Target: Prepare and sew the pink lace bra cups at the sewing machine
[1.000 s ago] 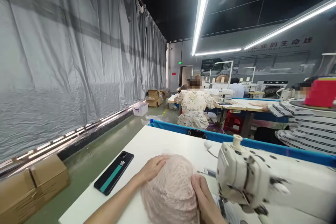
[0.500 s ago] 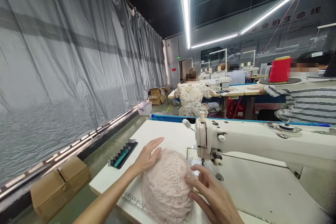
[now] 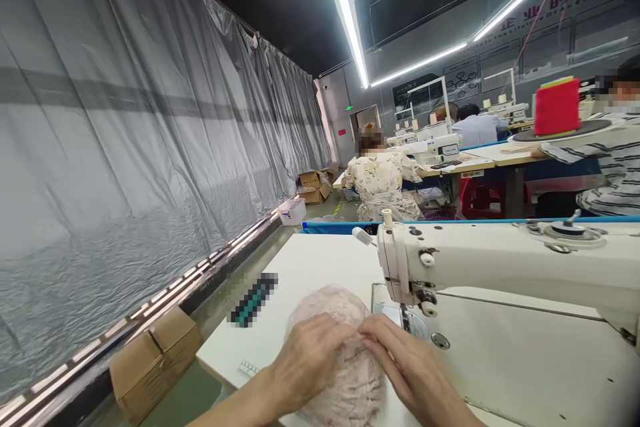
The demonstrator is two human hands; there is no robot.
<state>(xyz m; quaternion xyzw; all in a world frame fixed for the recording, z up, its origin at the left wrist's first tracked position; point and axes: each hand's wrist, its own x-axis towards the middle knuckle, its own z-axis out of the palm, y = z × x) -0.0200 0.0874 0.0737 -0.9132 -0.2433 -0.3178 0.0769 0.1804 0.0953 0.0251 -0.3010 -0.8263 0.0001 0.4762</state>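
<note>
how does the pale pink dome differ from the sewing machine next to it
The pale pink dome is rounded and textured; the sewing machine has a long, smooth, off-white arm. The dome is much smaller than the machine. The left hand and right hand touch the dome, while the machine's arm is untouched. Both are at the same white table.
</note>
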